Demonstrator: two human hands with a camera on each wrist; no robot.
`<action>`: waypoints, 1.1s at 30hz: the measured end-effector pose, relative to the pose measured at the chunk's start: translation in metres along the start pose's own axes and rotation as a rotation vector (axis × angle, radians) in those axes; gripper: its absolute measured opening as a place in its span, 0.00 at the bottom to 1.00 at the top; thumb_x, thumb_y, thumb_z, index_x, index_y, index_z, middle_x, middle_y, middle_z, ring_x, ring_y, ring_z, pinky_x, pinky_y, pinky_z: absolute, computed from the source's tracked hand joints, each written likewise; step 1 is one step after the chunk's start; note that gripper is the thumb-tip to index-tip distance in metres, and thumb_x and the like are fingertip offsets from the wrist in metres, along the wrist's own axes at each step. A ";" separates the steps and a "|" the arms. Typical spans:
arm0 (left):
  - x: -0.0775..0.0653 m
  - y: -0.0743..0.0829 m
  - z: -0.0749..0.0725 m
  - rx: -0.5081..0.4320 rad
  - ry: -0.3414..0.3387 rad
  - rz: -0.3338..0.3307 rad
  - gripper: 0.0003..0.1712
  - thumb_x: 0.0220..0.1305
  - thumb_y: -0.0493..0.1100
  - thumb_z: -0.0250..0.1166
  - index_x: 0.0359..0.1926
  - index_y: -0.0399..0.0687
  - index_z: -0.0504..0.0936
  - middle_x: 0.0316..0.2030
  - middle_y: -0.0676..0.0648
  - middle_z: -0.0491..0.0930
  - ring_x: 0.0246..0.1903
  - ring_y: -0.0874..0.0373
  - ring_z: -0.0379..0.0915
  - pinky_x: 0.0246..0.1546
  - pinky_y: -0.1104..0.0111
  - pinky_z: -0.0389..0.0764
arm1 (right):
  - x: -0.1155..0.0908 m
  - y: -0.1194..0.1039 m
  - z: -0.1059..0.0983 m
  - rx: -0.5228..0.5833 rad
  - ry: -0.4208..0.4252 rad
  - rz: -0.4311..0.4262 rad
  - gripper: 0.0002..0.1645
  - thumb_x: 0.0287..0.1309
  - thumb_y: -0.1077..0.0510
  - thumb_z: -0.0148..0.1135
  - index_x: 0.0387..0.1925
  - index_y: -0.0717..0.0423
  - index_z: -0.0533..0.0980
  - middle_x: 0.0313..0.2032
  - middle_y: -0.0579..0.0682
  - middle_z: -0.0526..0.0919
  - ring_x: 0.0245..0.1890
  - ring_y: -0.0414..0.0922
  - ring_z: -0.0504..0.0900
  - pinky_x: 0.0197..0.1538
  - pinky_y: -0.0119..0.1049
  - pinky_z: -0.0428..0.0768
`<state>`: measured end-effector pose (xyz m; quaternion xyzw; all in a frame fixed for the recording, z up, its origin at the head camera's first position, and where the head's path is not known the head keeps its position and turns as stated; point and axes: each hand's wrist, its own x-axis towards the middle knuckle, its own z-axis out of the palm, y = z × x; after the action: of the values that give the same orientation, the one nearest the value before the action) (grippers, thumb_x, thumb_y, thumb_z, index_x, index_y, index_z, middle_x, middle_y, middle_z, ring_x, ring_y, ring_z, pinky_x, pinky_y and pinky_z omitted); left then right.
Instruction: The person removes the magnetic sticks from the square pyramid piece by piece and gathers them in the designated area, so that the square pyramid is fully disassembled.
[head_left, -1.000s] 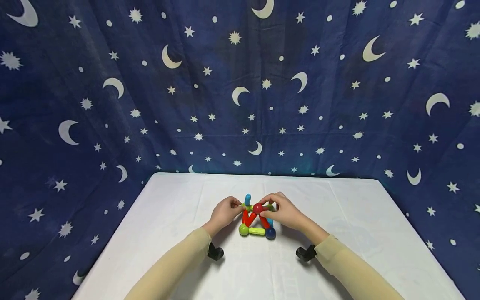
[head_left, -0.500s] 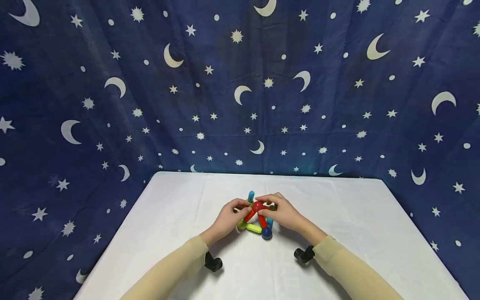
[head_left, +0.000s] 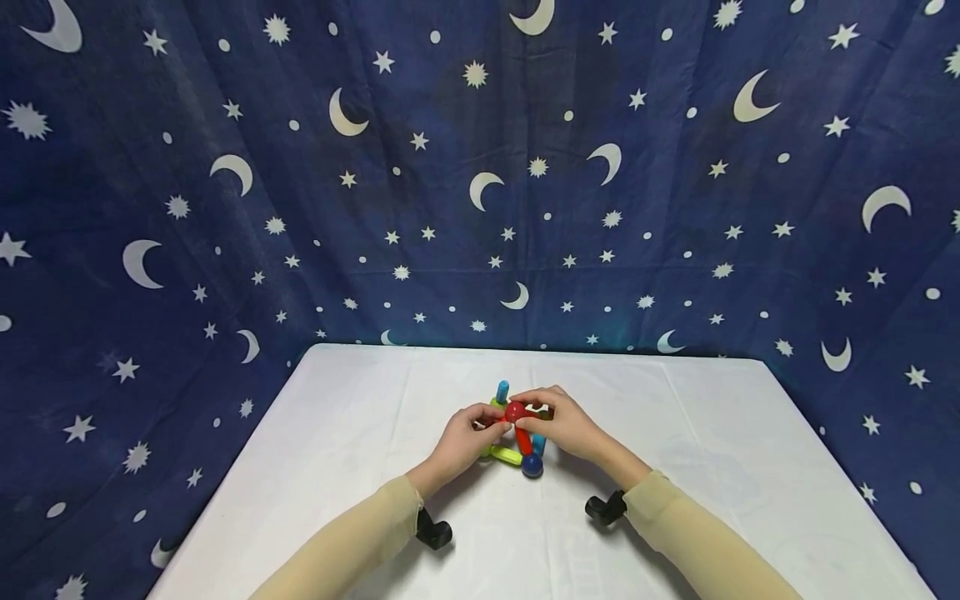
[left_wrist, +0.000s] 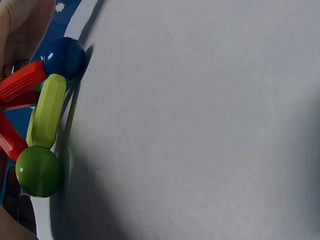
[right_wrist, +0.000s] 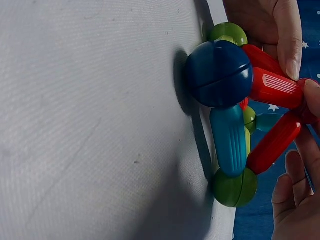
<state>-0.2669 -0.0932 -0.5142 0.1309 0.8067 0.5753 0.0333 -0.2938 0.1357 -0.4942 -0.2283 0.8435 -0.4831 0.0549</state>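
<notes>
Grip of the right hand (head_left: 561,421) pinches the red ball (head_left: 515,411) atop the rod-and-ball frame (head_left: 507,456) on the worktop (head_left: 645,417), while the left hand (head_left: 459,439), a second ago at the rear green ball (head_left: 497,403), now pinches a red rod (right_wrist: 262,59), seemingly firming that joint.

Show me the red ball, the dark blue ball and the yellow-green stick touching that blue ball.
Red ball (head_left: 515,412): head view, middle of its visible surface.
Dark blue ball (right_wrist: 219,74): right wrist view, middle of its near face.
Yellow-green stick (left_wrist: 49,111): left wrist view, halfway along its length.
</notes>
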 end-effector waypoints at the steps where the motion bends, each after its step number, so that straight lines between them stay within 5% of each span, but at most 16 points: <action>1: 0.000 0.000 0.000 -0.001 0.000 -0.003 0.12 0.68 0.52 0.70 0.46 0.52 0.86 0.39 0.52 0.82 0.40 0.54 0.76 0.38 0.65 0.79 | 0.000 0.000 0.000 -0.001 0.000 -0.001 0.23 0.63 0.47 0.72 0.59 0.41 0.83 0.47 0.42 0.80 0.50 0.46 0.72 0.48 0.44 0.73; 15: 0.002 0.001 -0.002 -0.015 0.007 -0.016 0.11 0.69 0.52 0.69 0.45 0.52 0.86 0.38 0.51 0.82 0.39 0.54 0.78 0.37 0.65 0.80 | 0.001 0.000 -0.002 -0.005 0.006 -0.030 0.22 0.63 0.47 0.72 0.58 0.42 0.83 0.47 0.42 0.80 0.50 0.48 0.72 0.47 0.42 0.73; 23: -0.009 -0.001 -0.011 -0.024 0.029 -0.021 0.11 0.70 0.51 0.67 0.47 0.52 0.86 0.39 0.52 0.83 0.44 0.54 0.77 0.47 0.60 0.74 | -0.001 0.001 0.004 -0.013 0.007 0.004 0.20 0.61 0.44 0.73 0.55 0.35 0.83 0.45 0.41 0.79 0.49 0.44 0.72 0.47 0.41 0.74; 33: -0.019 -0.009 -0.025 0.007 0.061 -0.022 0.13 0.69 0.51 0.68 0.50 0.52 0.85 0.44 0.52 0.82 0.48 0.53 0.75 0.50 0.58 0.74 | -0.001 0.000 0.004 -0.009 0.004 0.017 0.22 0.61 0.45 0.73 0.57 0.40 0.83 0.45 0.42 0.79 0.49 0.45 0.73 0.49 0.43 0.74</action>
<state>-0.2549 -0.1236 -0.5166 0.1046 0.8108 0.5757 0.0145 -0.2917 0.1332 -0.4959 -0.2206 0.8476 -0.4793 0.0563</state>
